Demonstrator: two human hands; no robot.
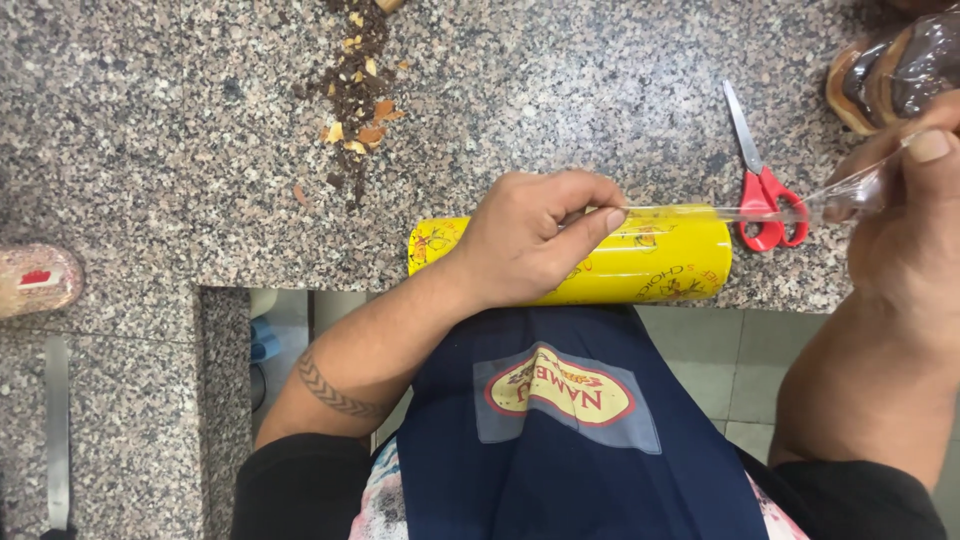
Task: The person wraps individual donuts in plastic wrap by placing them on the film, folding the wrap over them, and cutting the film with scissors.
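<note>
Left hand: the left hand (pixel 530 235) rests on top of the yellow cling-film roll (pixel 640 262), fingers curled, thumb and forefinger pinching the edge of the clear film (pixel 700 212) against the roll.
Right hand: the right hand (pixel 915 225) is raised at the right edge of view, thumb up, fingers closed on the far end of the film, which stretches taut between the two hands.
Roll: it lies on its side at the front edge of the granite counter (pixel 150 150), just in front of the person's blue apron (pixel 560 440).
Wrapped food: a chocolate-glazed doughnut (pixel 885 75) sits inside clear wrap above the right hand.
Nearby: red-handled scissors (pixel 762 190) lie just past the roll, under the stretched film; a heap of brown crumbs (pixel 358 85) lies farther back, well apart.
</note>
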